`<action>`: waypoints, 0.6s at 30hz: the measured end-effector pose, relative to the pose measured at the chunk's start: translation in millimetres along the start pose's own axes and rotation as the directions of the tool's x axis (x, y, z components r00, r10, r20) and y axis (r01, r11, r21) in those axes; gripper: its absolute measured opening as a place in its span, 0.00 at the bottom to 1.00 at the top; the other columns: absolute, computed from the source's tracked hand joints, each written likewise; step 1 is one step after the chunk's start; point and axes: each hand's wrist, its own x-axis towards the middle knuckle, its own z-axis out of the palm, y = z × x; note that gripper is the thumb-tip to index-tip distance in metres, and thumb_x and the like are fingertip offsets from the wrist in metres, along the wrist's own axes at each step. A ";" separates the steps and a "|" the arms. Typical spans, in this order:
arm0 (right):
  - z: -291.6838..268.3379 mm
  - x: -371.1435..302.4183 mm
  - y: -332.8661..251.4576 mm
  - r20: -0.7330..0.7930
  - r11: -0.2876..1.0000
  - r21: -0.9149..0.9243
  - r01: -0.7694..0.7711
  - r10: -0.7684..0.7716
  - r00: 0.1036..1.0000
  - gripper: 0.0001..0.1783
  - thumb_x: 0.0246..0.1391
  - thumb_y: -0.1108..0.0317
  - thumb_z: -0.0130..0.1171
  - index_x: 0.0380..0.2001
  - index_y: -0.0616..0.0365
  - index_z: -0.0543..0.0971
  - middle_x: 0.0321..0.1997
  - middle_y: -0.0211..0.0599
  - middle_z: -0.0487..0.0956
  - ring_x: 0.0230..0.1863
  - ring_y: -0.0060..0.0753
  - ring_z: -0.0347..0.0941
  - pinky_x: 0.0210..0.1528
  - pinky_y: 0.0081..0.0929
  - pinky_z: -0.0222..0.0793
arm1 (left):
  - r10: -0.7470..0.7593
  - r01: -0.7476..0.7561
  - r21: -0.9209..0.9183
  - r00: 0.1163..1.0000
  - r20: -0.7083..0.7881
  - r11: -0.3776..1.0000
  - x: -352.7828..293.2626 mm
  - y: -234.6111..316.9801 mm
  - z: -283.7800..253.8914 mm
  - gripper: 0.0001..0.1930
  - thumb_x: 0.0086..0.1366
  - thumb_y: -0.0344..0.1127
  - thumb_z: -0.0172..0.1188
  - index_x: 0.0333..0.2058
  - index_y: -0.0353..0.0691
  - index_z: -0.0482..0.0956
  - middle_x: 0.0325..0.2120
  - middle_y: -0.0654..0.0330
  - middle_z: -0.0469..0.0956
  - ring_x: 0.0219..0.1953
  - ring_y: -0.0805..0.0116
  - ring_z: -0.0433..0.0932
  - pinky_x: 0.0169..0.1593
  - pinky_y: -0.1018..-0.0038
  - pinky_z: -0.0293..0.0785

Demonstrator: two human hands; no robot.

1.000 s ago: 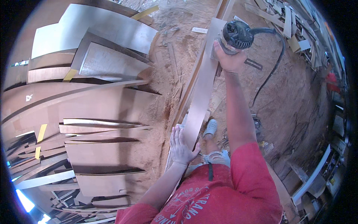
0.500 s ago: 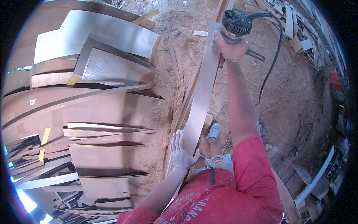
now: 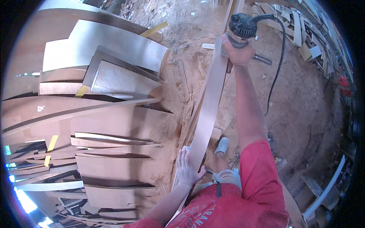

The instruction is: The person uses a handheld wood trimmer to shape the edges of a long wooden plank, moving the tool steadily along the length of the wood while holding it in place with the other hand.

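Observation:
A long, pale wooden board point(image 3: 208, 110) runs away from my body. In my right hand point(image 3: 238, 53) is a dark, corded trim router point(image 3: 242, 26), gripped low around its body. Its base sits at the board's far end, and a metal guide bar point(image 3: 262, 59) sticks out to the right. The bit is hidden. My left hand point(image 3: 188, 167) lies flat on the board's near end, fingers stretched along the left edge and thumb apart at the right. By its fingertips shows a small white piece point(image 3: 186, 148) I cannot identify.
Many flat wooden panels point(image 3: 110, 167) fan out on the left. Sawdust covers the ground point(image 3: 300, 102). The router's black cord point(image 3: 279, 72) loops down on the right. Scrap wood point(image 3: 298, 30) is heaped at the far right. My shoe point(image 3: 222, 146) stands right of the board.
The whole view has shifted, so the surroundings appear lower and slightly right. My right hand and the router have moved a little toward the board's far end. My left hand stays on the board.

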 end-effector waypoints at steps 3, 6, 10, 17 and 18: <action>4.9 4.8 -4.4 0.007 0.999 -0.044 -0.030 0.031 1.000 0.26 0.44 0.50 0.85 0.42 0.55 0.91 0.40 0.37 0.92 0.42 0.33 0.90 0.51 0.36 0.84 | -0.050 0.048 0.027 0.997 0.066 0.998 -0.6 1.5 -3.1 0.53 0.55 0.54 0.73 0.71 0.31 0.57 0.74 0.32 0.58 0.79 0.30 0.53 0.80 0.41 0.54; 9.7 13.1 5.4 0.030 0.991 -0.093 -0.092 0.095 0.995 0.27 0.44 0.48 0.84 0.42 0.54 0.91 0.41 0.38 0.92 0.43 0.36 0.91 0.52 0.38 0.84 | -0.003 0.002 0.027 1.000 0.026 1.000 -0.1 0.3 -0.9 0.54 0.55 0.54 0.73 0.71 0.31 0.56 0.74 0.33 0.58 0.79 0.30 0.52 0.80 0.42 0.54; 13.9 27.1 20.3 -0.008 0.978 -0.194 -0.071 0.071 0.997 0.29 0.43 0.45 0.83 0.44 0.52 0.91 0.42 0.39 0.92 0.45 0.40 0.90 0.52 0.40 0.84 | -0.008 0.006 0.045 0.999 0.041 0.999 2.2 2.5 -0.8 0.54 0.54 0.54 0.73 0.72 0.31 0.56 0.73 0.34 0.59 0.79 0.31 0.53 0.80 0.42 0.54; 26.7 52.3 15.5 -0.092 0.981 -0.180 -0.066 0.050 0.995 0.29 0.42 0.44 0.83 0.41 0.53 0.90 0.38 0.41 0.92 0.42 0.45 0.90 0.50 0.41 0.84 | -0.005 0.005 0.043 1.000 0.005 0.999 -3.5 -4.0 4.7 0.53 0.55 0.53 0.72 0.72 0.34 0.56 0.74 0.35 0.59 0.79 0.33 0.54 0.79 0.42 0.55; 26.6 56.4 18.4 -0.041 0.984 -0.166 -0.068 0.062 0.997 0.31 0.42 0.43 0.83 0.44 0.54 0.90 0.41 0.42 0.92 0.42 0.43 0.90 0.50 0.40 0.84 | 0.002 -0.002 0.044 1.000 -0.009 0.999 -3.9 -4.7 5.1 0.53 0.55 0.52 0.72 0.72 0.34 0.56 0.74 0.36 0.59 0.79 0.33 0.54 0.79 0.42 0.55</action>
